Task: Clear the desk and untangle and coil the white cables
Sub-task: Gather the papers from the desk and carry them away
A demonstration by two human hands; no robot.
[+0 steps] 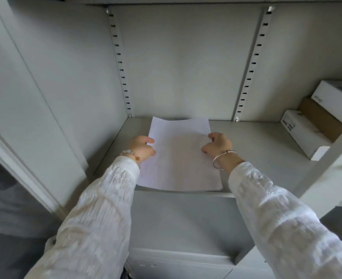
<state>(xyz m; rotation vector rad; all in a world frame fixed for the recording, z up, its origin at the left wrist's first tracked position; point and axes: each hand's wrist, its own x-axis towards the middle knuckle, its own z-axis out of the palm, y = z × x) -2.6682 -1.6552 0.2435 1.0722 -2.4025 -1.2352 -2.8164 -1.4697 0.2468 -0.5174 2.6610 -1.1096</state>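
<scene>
1. The left hand (143,147) is pinching the left edge of the paper sheets (179,156); the right hand (218,144) is gripping the right edge, fingers curled.
2. The sheets are lying on the grey cabinet shelf (256,150), their near edge reaching its front lip, with bare shelf lying on either side.
3. Three boxes (306,133) are sitting at the far right.

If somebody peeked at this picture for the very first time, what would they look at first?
Probably the white paper lying in the middle of the grey cabinet shelf, with the left hand and the right hand gripping its two side edges. Next, the boxes stacked at the shelf's far right, two white with a brown one between them.
</scene>
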